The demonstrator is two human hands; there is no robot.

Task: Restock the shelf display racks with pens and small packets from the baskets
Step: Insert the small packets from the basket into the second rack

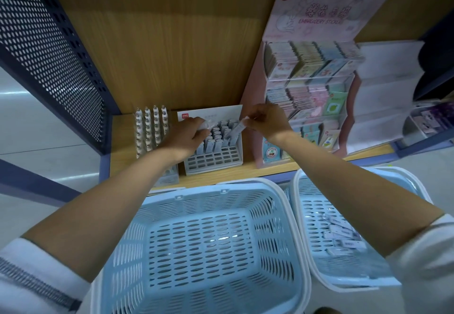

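Both grips work over a white grid rack (213,160) on the wood-grain shelf (122,141).
Left grip (186,136) pinches a clear, crinkly packet (205,125). Right grip (265,122) pinches a slim pale packet (236,128), slanted above the rack's upright packets (216,139). Of two slotted pale-blue plastic baskets below, the right basket (309,227) holds flat labelled packets (344,237).

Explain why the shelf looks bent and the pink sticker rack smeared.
Head view: the wide-angle lens bows the shelf edge and basket rims; motion blur smears the sticker rack and the packet pinched in the right hand; glare streaks the floor.
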